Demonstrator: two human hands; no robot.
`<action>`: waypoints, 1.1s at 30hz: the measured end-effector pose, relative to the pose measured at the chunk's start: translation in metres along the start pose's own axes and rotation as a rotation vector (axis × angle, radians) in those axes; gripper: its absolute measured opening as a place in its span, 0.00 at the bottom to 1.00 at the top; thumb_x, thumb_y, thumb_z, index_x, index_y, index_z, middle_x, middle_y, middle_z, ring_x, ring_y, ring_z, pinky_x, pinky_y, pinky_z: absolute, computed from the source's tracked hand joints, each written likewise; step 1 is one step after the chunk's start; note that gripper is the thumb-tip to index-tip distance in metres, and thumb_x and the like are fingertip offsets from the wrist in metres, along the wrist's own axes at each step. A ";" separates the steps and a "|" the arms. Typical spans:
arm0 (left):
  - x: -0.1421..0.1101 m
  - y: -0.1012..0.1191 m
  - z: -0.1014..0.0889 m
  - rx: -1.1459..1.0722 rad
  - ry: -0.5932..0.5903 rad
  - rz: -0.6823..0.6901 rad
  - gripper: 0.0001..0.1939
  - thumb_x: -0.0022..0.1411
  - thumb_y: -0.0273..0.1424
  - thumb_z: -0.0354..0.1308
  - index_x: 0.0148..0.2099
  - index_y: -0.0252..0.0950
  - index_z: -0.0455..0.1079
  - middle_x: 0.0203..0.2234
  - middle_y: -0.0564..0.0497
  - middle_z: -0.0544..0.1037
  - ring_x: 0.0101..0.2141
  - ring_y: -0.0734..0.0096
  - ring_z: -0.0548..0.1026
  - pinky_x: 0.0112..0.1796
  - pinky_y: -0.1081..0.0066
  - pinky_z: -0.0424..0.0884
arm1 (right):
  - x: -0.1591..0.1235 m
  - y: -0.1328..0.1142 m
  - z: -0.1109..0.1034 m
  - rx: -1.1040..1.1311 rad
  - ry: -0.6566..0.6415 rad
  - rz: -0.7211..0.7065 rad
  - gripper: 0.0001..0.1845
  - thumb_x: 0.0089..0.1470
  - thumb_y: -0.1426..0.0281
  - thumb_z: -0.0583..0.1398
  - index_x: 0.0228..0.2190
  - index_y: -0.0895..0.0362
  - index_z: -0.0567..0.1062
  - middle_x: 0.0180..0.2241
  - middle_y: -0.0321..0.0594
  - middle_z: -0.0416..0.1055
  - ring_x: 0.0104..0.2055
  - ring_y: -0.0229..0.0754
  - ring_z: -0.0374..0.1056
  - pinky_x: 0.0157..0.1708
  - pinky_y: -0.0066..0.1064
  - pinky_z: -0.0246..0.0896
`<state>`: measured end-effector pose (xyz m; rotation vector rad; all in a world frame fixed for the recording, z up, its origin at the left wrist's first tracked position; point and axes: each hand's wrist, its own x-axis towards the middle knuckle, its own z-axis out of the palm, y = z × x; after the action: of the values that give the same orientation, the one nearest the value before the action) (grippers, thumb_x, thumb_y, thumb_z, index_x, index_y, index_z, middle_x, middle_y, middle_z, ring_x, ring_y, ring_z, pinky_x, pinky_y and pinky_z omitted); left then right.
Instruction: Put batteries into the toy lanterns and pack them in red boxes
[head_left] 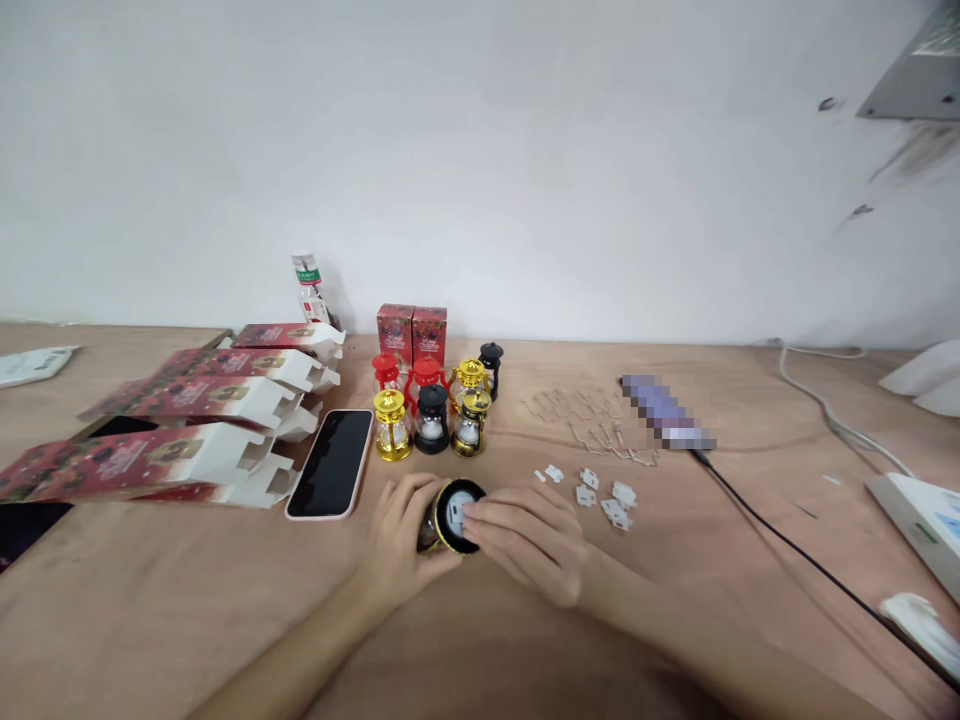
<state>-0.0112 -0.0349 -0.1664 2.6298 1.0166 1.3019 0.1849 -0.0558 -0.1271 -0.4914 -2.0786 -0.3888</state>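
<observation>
My left hand (pixel 401 530) is wrapped round a small lantern (pixel 429 530), which lies tilted with its black, gold-edged base turned toward me. In the base's round opening sits a white plastic piece (pixel 456 512) with a dark slot. The fingertips of my right hand (pixel 529 535) press together on that piece and hide part of it. Just beyond my hands stand several mini lanterns: a gold one (pixel 391 428), a black one (pixel 432 420) and a black-and-gold one (pixel 471 425) in front, with red ones (pixel 427 375) among those behind. Several loose white plastic pieces (pixel 586 495) lie right of my hands.
Several flattened red boxes (pixel 225 400) lie left, near a phone (pixel 330 465). Two upright red boxes (pixel 412 333) and a bottle (pixel 309 285) stand near the wall. Thin bent wires (pixel 600 430) lie right, before a pixelated device (pixel 664 410) on a black cable (pixel 795 555).
</observation>
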 end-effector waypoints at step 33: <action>0.008 0.006 -0.005 0.270 0.014 0.221 0.16 0.64 0.36 0.50 0.49 0.31 0.67 0.33 0.43 0.72 0.33 0.63 0.71 0.31 0.69 0.63 | -0.033 -0.016 0.018 0.225 0.091 0.419 0.15 0.54 0.71 0.56 0.44 0.59 0.66 0.40 0.50 0.68 0.43 0.46 0.68 0.41 0.37 0.69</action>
<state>-0.0083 -0.0370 -0.1557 3.0142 0.9916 1.3067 0.1799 -0.0678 -0.1655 -0.7376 -1.8424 0.0666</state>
